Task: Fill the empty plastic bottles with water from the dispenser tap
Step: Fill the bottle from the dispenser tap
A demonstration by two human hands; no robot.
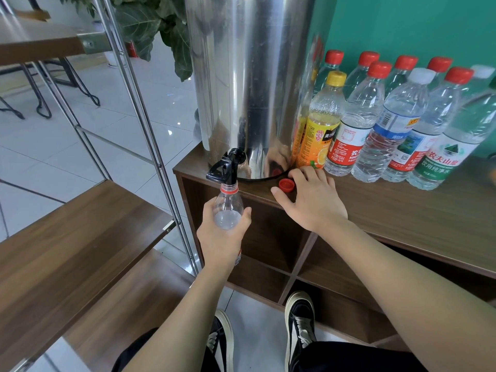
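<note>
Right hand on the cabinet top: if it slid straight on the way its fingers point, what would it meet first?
Probably the base of the steel dispenser; the right hand passes beside the loose red cap. Depth is unclear.

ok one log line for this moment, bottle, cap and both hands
bottle: uncapped, mouth under black tap | left hand: grips bottle | red cap: on cabinet top | right hand: fingers at cap

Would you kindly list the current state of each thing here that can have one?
Held bottle: uncapped, mouth under the tap, a little water inside.
Tap: no stream visible.
Red cap: off, lying on the cabinet top.
Left hand: grips the held bottle.
Right hand: open, resting beside the red cap.
Row of bottles: upright, capped.
</note>
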